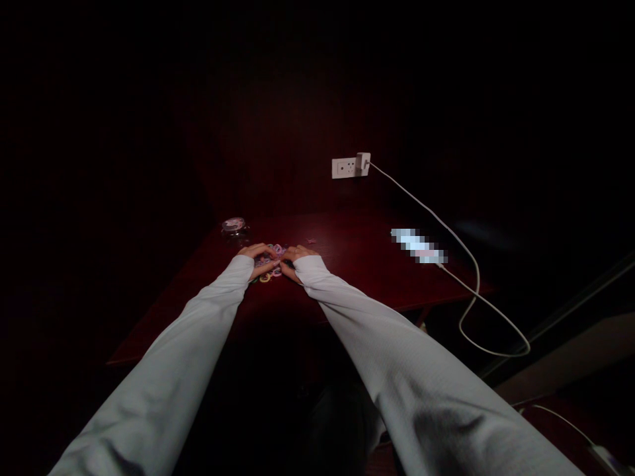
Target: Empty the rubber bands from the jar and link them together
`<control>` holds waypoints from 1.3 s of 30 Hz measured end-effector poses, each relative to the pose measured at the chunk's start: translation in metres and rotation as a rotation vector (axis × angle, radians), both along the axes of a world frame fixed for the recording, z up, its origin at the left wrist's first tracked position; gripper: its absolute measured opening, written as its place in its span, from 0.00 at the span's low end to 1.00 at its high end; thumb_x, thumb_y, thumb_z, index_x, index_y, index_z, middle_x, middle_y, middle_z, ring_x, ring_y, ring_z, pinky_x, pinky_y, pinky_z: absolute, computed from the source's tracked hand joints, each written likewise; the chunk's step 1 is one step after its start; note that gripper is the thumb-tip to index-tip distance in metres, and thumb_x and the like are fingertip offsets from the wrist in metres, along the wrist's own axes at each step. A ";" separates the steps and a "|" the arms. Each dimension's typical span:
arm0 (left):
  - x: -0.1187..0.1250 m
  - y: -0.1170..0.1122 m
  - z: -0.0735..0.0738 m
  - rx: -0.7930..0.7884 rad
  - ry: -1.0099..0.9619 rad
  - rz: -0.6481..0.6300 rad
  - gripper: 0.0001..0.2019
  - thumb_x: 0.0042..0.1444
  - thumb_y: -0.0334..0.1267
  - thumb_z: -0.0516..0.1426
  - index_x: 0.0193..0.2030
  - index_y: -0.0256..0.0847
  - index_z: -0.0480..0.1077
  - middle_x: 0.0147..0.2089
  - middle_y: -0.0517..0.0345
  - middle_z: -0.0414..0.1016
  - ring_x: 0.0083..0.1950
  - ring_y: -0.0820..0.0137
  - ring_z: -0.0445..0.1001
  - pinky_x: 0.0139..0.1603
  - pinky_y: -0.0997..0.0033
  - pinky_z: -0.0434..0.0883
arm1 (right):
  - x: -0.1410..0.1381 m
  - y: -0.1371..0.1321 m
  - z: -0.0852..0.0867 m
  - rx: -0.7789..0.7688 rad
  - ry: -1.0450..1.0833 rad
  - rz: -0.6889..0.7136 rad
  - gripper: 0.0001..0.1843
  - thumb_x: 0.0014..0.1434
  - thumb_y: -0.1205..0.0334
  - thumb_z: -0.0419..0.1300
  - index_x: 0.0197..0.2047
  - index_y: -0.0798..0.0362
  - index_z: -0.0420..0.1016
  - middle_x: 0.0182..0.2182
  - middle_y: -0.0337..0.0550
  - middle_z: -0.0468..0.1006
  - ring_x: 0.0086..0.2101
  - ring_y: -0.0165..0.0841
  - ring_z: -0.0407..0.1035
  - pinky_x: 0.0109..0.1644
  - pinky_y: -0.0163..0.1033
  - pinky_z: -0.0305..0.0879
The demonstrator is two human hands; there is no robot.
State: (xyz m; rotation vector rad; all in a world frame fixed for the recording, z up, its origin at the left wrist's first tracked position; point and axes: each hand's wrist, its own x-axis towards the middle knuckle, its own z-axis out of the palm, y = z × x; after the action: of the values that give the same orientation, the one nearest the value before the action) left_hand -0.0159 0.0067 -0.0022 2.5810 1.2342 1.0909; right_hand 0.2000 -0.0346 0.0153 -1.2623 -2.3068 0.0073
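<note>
Left hand (pixel 254 253) and right hand (pixel 298 255) both curled, fingertips close together over the small coloured rings (pixel 266 277) piled on the dark red table (pixel 347 281). Too small to tell whether either grips one. Lidded clear jar (pixel 234 227) sits behind left hand; pixelated bright object (pixel 418 245) well right.

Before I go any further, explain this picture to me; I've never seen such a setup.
There is no machine: a head-worn camera looks forward and down at the wearer's bare hands. The left hand and right hand meet around small colourful rings on a dark red table; what exactly they grip is too small to tell. Beyond the left hand stands a round container. To the right, a white cable links a pixelated bright item to the wall socket.
</note>
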 end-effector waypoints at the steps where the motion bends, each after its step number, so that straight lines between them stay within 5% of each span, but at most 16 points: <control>1: 0.000 -0.001 0.001 -0.006 0.012 -0.012 0.13 0.61 0.52 0.63 0.40 0.44 0.80 0.42 0.56 0.83 0.38 0.65 0.75 0.47 0.64 0.70 | 0.000 0.000 0.000 0.002 0.002 -0.003 0.13 0.71 0.58 0.61 0.52 0.48 0.85 0.52 0.44 0.84 0.52 0.38 0.73 0.56 0.39 0.69; 12: -0.001 -0.008 0.011 -0.035 0.075 -0.046 0.10 0.65 0.46 0.60 0.41 0.44 0.80 0.42 0.56 0.83 0.39 0.65 0.76 0.49 0.64 0.71 | 0.000 -0.003 0.004 -0.016 0.021 -0.005 0.11 0.70 0.59 0.63 0.51 0.48 0.85 0.49 0.45 0.85 0.51 0.37 0.73 0.55 0.38 0.70; 39: -0.001 -0.008 0.009 -0.034 0.089 -0.022 0.10 0.64 0.46 0.60 0.41 0.44 0.79 0.39 0.57 0.81 0.41 0.64 0.76 0.50 0.64 0.70 | 0.001 0.000 -0.002 0.027 0.051 -0.025 0.10 0.70 0.59 0.63 0.50 0.48 0.84 0.49 0.44 0.84 0.51 0.37 0.74 0.55 0.39 0.69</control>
State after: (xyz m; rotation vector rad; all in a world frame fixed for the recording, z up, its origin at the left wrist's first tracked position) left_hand -0.0174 -0.0015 0.0072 2.6375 1.2275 0.9521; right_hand 0.2012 -0.0349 0.0135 -1.2625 -2.2402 -0.0002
